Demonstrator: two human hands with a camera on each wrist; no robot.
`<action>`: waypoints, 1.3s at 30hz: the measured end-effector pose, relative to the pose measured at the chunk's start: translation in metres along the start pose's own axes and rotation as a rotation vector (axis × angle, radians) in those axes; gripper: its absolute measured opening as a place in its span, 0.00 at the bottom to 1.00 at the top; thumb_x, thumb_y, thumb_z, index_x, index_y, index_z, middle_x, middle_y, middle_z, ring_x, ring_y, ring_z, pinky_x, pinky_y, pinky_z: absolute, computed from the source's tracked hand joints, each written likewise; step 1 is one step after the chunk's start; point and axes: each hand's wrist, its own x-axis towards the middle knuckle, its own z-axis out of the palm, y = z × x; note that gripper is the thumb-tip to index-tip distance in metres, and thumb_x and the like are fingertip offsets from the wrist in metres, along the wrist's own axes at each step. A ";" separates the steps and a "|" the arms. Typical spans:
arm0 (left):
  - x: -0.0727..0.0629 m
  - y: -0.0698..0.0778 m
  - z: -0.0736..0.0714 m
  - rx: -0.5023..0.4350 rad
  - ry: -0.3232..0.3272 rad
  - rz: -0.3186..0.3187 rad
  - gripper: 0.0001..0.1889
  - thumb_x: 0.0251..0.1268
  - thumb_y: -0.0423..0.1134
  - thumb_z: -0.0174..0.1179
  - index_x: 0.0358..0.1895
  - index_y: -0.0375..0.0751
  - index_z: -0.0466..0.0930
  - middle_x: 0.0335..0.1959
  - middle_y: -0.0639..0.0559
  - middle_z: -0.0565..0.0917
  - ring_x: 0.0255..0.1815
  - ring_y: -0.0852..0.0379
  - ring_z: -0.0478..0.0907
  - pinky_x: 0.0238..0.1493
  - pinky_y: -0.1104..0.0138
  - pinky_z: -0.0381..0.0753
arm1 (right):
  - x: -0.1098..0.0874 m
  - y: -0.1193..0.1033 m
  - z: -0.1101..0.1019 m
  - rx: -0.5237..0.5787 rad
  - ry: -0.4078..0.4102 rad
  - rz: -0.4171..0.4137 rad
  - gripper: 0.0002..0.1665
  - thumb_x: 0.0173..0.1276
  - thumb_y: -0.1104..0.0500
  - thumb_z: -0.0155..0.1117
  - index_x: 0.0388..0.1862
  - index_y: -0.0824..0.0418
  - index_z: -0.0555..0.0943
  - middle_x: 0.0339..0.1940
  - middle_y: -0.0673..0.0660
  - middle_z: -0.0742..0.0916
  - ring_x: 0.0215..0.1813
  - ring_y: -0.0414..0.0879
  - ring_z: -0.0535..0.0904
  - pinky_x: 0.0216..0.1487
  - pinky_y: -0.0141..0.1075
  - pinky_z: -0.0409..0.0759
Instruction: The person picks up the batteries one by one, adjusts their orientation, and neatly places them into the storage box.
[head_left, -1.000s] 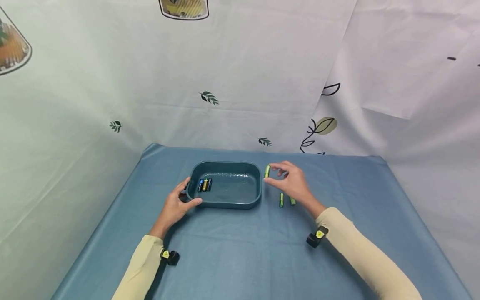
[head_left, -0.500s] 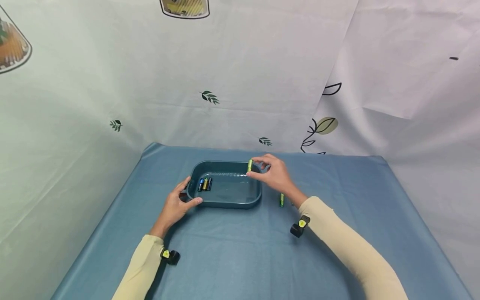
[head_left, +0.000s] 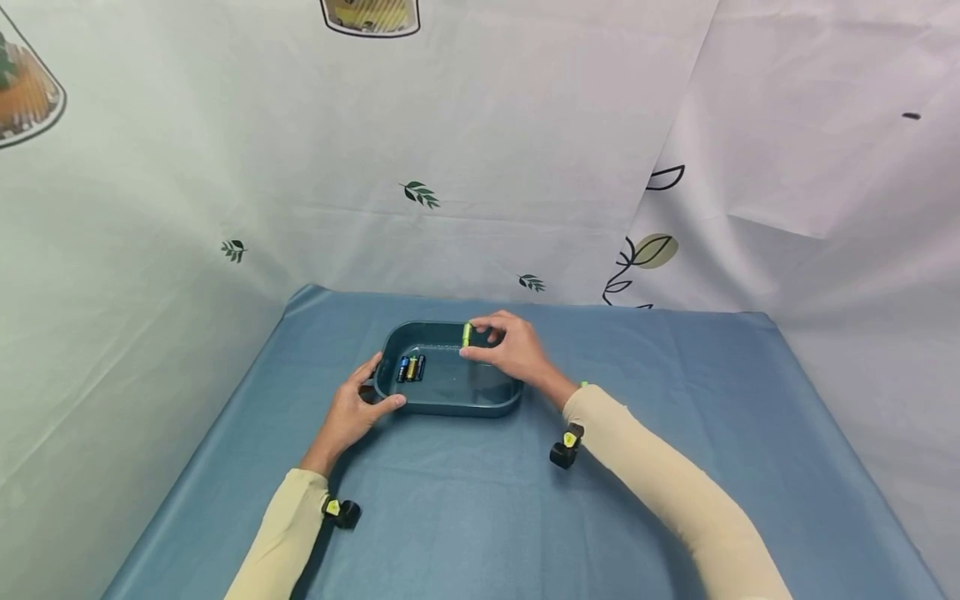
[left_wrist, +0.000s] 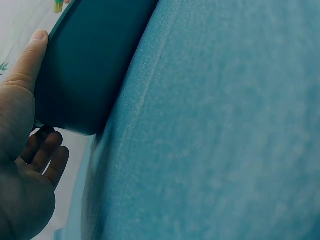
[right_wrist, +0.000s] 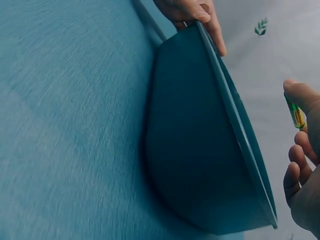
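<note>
My left hand (head_left: 351, 417) holds the left end of a dark teal baking dish (head_left: 450, 410), thumb on the near rim and fingers at the far left side. Three batteries (head_left: 411, 368) lie side by side in the dish's left part. Over the dish, my right hand (head_left: 517, 350) pinches a green battery (head_left: 467, 335) upright between thumb and fingertips. That battery (right_wrist: 296, 114) also shows in the right wrist view, above the rim. In the left wrist view the thumb (left_wrist: 30, 62) lies along the dish's outer wall.
A blue cloth (head_left: 450, 508) covers the table. A bit of green (head_left: 584, 384) peeks out behind my right sleeve, which hides the spot where loose batteries lay. White printed fabric (head_left: 487, 150) hangs behind and at both sides.
My right hand has carried the green battery leftward, from beside the dish to over its middle. The right forearm now covers the loose batteries on the cloth. My left hand stays put.
</note>
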 end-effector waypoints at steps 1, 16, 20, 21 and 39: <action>0.000 0.000 0.000 0.000 0.000 -0.002 0.52 0.59 0.53 0.75 0.83 0.48 0.54 0.81 0.36 0.56 0.63 0.36 0.75 0.57 0.42 0.78 | 0.001 0.000 0.002 0.003 -0.003 0.000 0.29 0.62 0.47 0.79 0.61 0.53 0.85 0.50 0.51 0.84 0.42 0.44 0.76 0.41 0.40 0.77; 0.002 -0.001 0.002 -0.002 0.002 0.010 0.51 0.61 0.51 0.75 0.83 0.47 0.54 0.81 0.36 0.57 0.63 0.35 0.75 0.58 0.41 0.77 | 0.016 0.003 0.035 0.035 -0.053 0.026 0.29 0.61 0.49 0.80 0.60 0.55 0.86 0.48 0.52 0.85 0.41 0.44 0.78 0.41 0.37 0.78; 0.002 0.000 0.002 -0.011 -0.003 0.001 0.51 0.61 0.50 0.75 0.83 0.47 0.54 0.81 0.37 0.57 0.63 0.35 0.75 0.58 0.42 0.77 | 0.018 0.003 0.041 0.034 -0.064 0.022 0.29 0.61 0.49 0.81 0.60 0.55 0.86 0.49 0.52 0.85 0.40 0.43 0.78 0.41 0.36 0.79; 0.002 0.000 0.002 -0.015 -0.005 0.002 0.51 0.61 0.49 0.75 0.83 0.47 0.54 0.81 0.37 0.57 0.63 0.35 0.75 0.57 0.42 0.77 | 0.019 0.004 0.043 0.033 -0.069 0.023 0.29 0.61 0.48 0.80 0.60 0.55 0.86 0.49 0.52 0.85 0.40 0.43 0.78 0.40 0.36 0.78; 0.001 0.001 0.001 -0.022 -0.005 -0.011 0.50 0.62 0.49 0.74 0.83 0.48 0.53 0.81 0.37 0.56 0.63 0.36 0.75 0.55 0.43 0.79 | 0.032 -0.001 0.060 0.023 -0.158 0.057 0.29 0.61 0.47 0.80 0.60 0.56 0.86 0.48 0.54 0.85 0.36 0.41 0.78 0.36 0.33 0.77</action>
